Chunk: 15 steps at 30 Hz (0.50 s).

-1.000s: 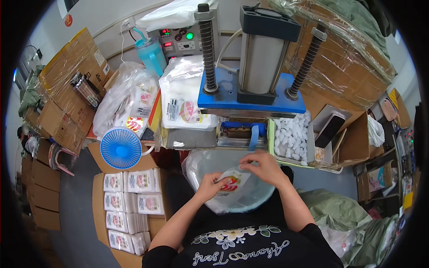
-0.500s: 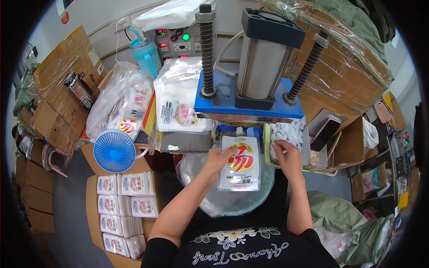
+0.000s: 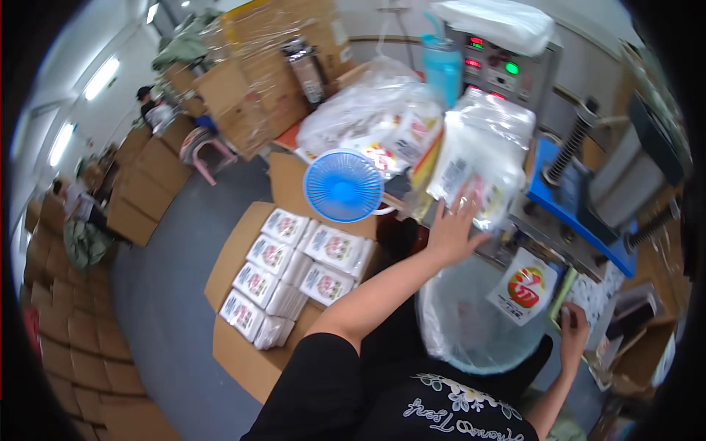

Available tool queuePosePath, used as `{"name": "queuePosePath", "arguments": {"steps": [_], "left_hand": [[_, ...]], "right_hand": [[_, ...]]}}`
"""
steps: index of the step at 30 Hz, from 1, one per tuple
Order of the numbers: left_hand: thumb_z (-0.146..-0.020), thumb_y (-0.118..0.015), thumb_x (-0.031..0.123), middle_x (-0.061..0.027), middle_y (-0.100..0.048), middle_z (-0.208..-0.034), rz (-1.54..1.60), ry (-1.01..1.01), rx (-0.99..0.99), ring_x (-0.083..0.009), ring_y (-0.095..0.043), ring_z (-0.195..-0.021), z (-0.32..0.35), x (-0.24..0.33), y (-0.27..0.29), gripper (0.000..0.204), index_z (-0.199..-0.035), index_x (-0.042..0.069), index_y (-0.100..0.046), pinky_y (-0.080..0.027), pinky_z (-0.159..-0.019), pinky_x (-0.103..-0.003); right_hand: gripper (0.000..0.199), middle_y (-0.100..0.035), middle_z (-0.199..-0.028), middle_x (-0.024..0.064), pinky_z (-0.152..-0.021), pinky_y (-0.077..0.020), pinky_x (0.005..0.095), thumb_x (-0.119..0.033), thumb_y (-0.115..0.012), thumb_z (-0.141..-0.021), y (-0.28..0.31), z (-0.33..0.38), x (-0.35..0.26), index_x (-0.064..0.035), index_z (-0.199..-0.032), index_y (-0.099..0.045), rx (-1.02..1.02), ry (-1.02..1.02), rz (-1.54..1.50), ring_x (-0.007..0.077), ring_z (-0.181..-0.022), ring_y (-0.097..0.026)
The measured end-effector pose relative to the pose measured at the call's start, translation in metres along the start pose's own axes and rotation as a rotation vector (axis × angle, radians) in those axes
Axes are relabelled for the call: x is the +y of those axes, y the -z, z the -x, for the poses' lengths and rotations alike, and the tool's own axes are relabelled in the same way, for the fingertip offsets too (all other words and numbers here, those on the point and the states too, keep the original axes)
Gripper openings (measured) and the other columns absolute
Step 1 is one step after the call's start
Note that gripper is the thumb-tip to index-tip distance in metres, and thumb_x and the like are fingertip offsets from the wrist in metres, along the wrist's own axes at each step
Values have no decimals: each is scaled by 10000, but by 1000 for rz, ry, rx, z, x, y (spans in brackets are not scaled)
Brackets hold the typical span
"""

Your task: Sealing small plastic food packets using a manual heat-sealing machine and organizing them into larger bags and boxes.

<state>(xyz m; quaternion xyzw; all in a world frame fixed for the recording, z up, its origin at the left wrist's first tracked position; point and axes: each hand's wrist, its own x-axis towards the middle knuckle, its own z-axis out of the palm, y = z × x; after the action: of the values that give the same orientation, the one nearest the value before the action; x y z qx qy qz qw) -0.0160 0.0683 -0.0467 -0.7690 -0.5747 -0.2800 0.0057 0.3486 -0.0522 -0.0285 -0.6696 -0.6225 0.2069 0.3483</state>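
Left hand: one, fingers spread wide, over the pouch stack, beyond the lined tub; contact cannot be told. Right hand: one, fingers curled, right of the tub, beside the green-edged tray of small white pieces; whether it grips one cannot be told. Printed pouch: one, above the tub's far right side. Press: blue-plated, beyond the tub, rightward. Carton: one, left of the tub, filled with packed pouches.

Left grip (splayed) over pouches
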Motion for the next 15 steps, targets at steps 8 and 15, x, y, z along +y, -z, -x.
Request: {"name": "queuePosePath", "arguments": {"steps": [8, 15], "left_hand": [[-667, -701, 83, -17, -615, -1119, 133, -37, 149, -262, -514, -1167, 47, -6, 27, 437, -1094, 162, -660, -234, -1091, -538], [-770, -751, 95, -61, -582, -779, 895, 306, -67, -98, -523, -701, 67, 56, 59, 131, -848, 7, -696, -396, -625, -241]], "right_hand": [[262, -593, -938, 11, -675, -428, 235, -100, -589, -926, 1, -3, 37, -25, -1177, -604, 180, 33, -221, 84, -800, -517], [187, -667, -991, 55, -757, -487, 288, -100, -666, -857, -16, -4, -61, -24, -1027, -665, 153, -19, -208, 154, -880, -612]]}}
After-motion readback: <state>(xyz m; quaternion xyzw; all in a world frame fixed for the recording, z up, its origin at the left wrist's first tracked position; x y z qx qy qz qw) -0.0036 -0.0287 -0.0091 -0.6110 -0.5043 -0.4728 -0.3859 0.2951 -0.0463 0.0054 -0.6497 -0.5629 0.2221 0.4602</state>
